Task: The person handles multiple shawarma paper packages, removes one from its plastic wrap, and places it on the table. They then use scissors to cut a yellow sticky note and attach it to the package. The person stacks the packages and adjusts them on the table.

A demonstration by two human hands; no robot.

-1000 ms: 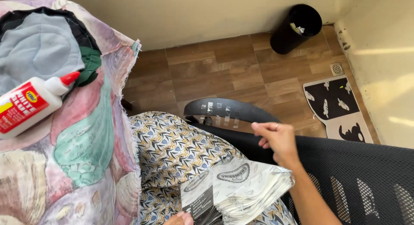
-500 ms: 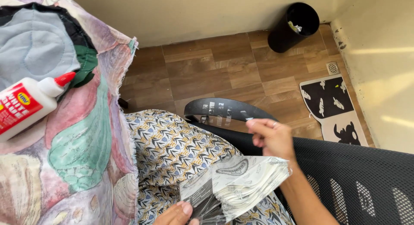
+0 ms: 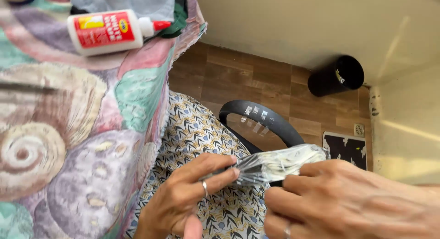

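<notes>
While both hands grip it, the crinkled clear plastic packet [image 3: 279, 165] bunches.

Brown plank floor [image 3: 256, 78], cream wall [image 3: 298, 24] (sunlit streaks), black bin [image 3: 337, 75], chair armrest [image 3: 266, 120]

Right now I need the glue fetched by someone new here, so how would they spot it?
Look at the table under the flowery cloth, far end. The glue bottle lies on its side there, beside grey fabric. It is white with a red label and red cap.
</notes>
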